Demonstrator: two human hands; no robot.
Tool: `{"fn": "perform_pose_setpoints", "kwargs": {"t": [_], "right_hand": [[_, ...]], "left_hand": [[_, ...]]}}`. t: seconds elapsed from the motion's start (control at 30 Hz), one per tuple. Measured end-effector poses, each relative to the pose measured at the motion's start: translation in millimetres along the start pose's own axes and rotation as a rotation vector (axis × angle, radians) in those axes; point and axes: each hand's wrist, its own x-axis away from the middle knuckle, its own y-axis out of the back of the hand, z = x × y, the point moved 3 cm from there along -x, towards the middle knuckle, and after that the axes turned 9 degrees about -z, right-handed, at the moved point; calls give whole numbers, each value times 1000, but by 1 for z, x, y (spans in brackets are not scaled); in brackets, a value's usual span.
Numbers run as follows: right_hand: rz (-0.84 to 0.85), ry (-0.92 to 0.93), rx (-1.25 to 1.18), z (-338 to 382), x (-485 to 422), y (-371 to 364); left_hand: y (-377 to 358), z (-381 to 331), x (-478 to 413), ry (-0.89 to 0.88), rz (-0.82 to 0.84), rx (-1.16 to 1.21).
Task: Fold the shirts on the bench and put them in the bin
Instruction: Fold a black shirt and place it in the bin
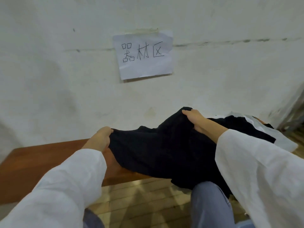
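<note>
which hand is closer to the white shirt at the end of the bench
Right. The right hand grips the black shirt just left of the white shirt; the left hand grips its other end, farther left.

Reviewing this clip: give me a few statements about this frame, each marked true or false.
1. The left hand and the right hand both grip the black shirt. True.
2. The black shirt lies neatly folded on the bench. False: it is bunched, held up, and drapes over the bench's front edge.
3. A paper sign hangs on the wall. True.
4. A bin stands on the bench's left end. False: no bin is in view.
5. A white garment lies at the far right. True.
</note>
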Motion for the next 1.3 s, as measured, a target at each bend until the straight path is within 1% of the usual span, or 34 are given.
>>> {"fn": "perform_pose_setpoints", "kwargs": {"t": [0.1,0.2,0.23,0.3,0.37,0.4,0.43,0.5,0.57,0.6,0.63,0.7,0.77,0.83,0.9,0.97,1.03,1.07,1.13,1.2,1.23,1.27,1.3], "right_hand": [[66,58,44,13,24,-62],[108,91,14,19,31,-116],[111,100,4,21,29,-128],[112,109,-4,25,21,-147],[119,103,9,25,3,-163],[129,98,16,23,-6,-168],[147,84,12,22,-14,-173],[201,17,-38,14,-27,-180],[242,-91,-97,-4,-41,-187],[266,-134,-112,-19,-53,-191],[279,-166,-112,-30,-60,-194],[262,-196,-62,-46,-67,-199],[235,-95,154,-54,-70,-199],[248,84,430,-70,-84,-197],[262,251,688,-87,-95,-194],[225,431,918,-104,-112,-196],[154,555,1040,-110,-128,-201],[132,556,1070,-109,-137,-203],[113,519,1021,-104,-153,-207],[17,509,786,-97,-159,-205],[-63,534,654,-93,-157,-203],[-132,590,584,-92,-150,-201],[-180,689,580,-91,-140,-201]], "left_hand": [[60,20,-32,18,-80,-80],[91,23,-42,-65,-140,-269],[93,27,-41,-98,-125,-372],[96,37,-39,-190,-145,-682],[90,55,-53,-205,-119,-937],[83,64,-62,-259,-126,-1052],[71,75,-77,-352,-125,-1178],[34,86,-77,-642,-40,-1324],[-6,91,-71,-892,135,-1328],[-23,93,-73,-981,215,-1313],[-36,92,-75,-1027,257,-1288],[-61,87,-85,-1051,309,-1278],[-77,81,-88,-1070,373,-1285],[-90,78,-98,-1024,408,-1287],[-96,76,-112,-950,361,-1251],[-97,72,-134,-875,275,-1231],[-89,67,-156,-779,176,-1221],[-85,65,-165,-733,130,-1224],[-77,63,-177,-680,45,-1221],[-72,65,-179,-680,-53,-1167],[-69,66,-177,-698,-121,-1118],[-67,68,-172,-718,-190,-1065],[-65,70,-168,-741,-245,-1024]]}}
